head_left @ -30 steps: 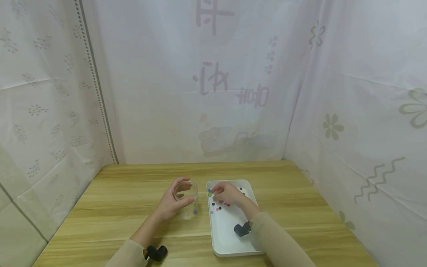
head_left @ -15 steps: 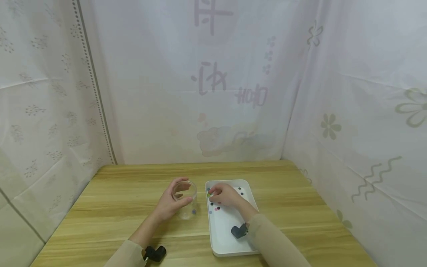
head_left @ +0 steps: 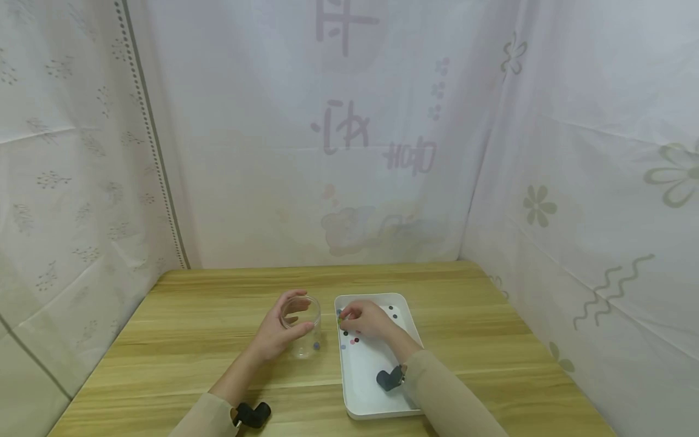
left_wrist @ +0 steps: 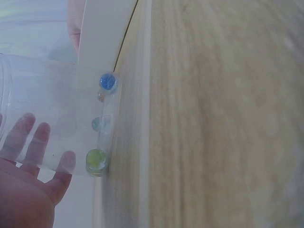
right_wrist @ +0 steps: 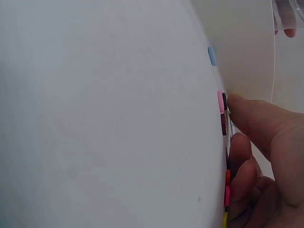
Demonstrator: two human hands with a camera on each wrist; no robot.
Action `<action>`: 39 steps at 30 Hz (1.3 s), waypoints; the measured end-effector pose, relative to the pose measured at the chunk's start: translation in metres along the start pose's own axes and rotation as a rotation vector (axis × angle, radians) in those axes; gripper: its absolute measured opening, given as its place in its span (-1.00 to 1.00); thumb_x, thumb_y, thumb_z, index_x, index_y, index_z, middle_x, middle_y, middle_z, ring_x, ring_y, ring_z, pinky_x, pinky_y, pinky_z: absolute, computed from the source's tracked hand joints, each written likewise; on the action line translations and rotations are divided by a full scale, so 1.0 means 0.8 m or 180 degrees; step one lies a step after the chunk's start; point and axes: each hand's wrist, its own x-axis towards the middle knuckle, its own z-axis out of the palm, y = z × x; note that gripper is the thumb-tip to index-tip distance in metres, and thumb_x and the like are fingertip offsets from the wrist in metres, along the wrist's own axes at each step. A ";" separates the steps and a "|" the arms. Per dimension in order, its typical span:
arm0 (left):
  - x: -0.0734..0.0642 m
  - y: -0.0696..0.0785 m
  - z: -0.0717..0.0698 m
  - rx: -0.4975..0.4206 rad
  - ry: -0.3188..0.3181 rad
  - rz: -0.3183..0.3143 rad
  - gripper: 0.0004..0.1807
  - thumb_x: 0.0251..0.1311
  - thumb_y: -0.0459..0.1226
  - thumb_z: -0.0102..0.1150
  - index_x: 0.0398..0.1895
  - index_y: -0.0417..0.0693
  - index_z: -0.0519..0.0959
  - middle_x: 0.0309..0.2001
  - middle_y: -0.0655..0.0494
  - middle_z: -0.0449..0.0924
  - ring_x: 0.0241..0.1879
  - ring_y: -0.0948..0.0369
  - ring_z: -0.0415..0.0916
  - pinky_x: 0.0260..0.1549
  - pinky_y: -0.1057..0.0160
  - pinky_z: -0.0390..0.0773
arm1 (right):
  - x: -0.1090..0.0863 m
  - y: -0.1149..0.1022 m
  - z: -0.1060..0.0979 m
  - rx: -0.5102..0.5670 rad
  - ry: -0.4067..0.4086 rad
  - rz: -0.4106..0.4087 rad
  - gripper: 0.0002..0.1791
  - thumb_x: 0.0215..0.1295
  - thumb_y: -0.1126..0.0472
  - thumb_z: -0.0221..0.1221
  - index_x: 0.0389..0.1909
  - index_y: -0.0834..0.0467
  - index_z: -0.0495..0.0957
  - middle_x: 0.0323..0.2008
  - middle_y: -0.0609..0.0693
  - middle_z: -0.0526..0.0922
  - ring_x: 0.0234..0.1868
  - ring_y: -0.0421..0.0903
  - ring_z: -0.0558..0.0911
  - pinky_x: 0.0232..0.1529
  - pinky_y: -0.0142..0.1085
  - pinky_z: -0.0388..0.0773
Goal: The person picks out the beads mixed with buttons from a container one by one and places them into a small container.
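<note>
My left hand (head_left: 277,332) holds a clear plastic jar (head_left: 303,343), upright on the table, its fingers curved round the far side and the thumb at the near side. Inside, at the bottom, lie several glass marbles, among them a blue marble (left_wrist: 108,81) and a yellow-green marble (left_wrist: 96,159). Over the white tray (head_left: 363,388), my right hand (head_left: 371,320) reaches down with bent fingers. Its fingertips are at a green disc (head_left: 341,320) by the left wall; I cannot tell whether they pinch it. A pink disc (right_wrist: 220,101) and a light blue disc (right_wrist: 212,56) lie near the thumb.
Dark discs (head_left: 392,312) lie at the tray's far right, with several other coloured discs beside and under the right hand. The tray has raised walls. A wooden table (head_left: 180,340) extends around it, with printed curtains (head_left: 262,152) behind and at both sides.
The right fingertips have shifted slightly left towards the tray wall and now cover more of the green disc. Red discs visible earlier are hidden beneath that hand. The left hand keeps its hold.
</note>
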 end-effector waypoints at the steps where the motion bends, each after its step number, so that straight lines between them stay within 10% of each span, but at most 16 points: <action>1: 0.000 0.000 0.000 0.0002 0.0002 -0.0002 -0.22 0.40 -0.26 0.43 0.60 -0.07 0.29 0.45 -0.43 0.49 0.48 -0.27 0.44 0.45 -0.45 0.40 | 0.000 0.000 0.000 -0.0001 0.0000 -0.0003 -0.83 0.38 0.05 0.47 -0.07 -0.07 0.78 -0.41 -0.13 0.67 -0.42 -0.18 0.59 -0.31 -0.29 0.52; 39: 0.001 0.000 -0.001 0.0005 -0.0038 0.0031 -0.22 0.40 -0.26 0.42 0.61 -0.11 0.28 0.45 -0.43 0.49 0.48 -0.29 0.44 0.45 -0.46 0.41 | -0.005 -0.016 -0.014 0.0216 0.0043 0.0188 -0.79 0.48 0.13 0.39 0.06 0.02 0.76 -0.19 -0.06 0.75 -0.35 -0.13 0.70 -0.43 -0.36 0.56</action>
